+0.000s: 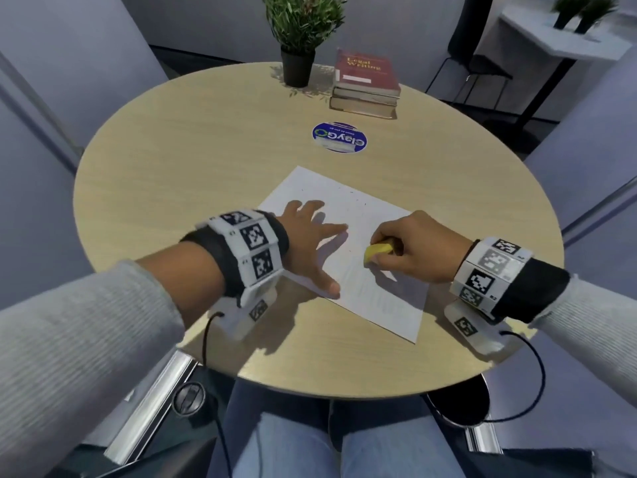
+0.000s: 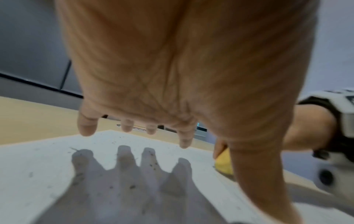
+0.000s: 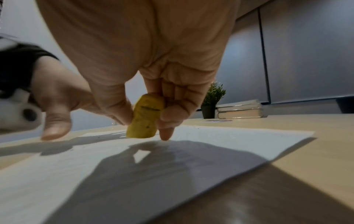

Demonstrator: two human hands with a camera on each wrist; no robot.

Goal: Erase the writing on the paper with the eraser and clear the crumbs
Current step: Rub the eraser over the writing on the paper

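Observation:
A white sheet of paper (image 1: 358, 215) lies on the round wooden table (image 1: 172, 160), with faint writing near its lower part. My right hand (image 1: 410, 246) pinches a yellow eraser (image 1: 377, 251) between thumb and fingers, its tip pressed on the paper. In the right wrist view the eraser (image 3: 146, 118) stands nearly upright on the sheet (image 3: 229, 139). My left hand (image 1: 310, 239) lies flat with spread fingers on the paper's left half. Small dark crumbs (image 2: 151, 164) dot the paper (image 2: 47, 163) in the left wrist view, where the eraser (image 2: 224, 163) peeks out beside the thumb.
At the table's far side stand a potted plant (image 1: 298, 36) and a stack of books (image 1: 367, 86). A round blue sticker (image 1: 339, 136) sits between them and the paper. The table's near edge lies just below my wrists.

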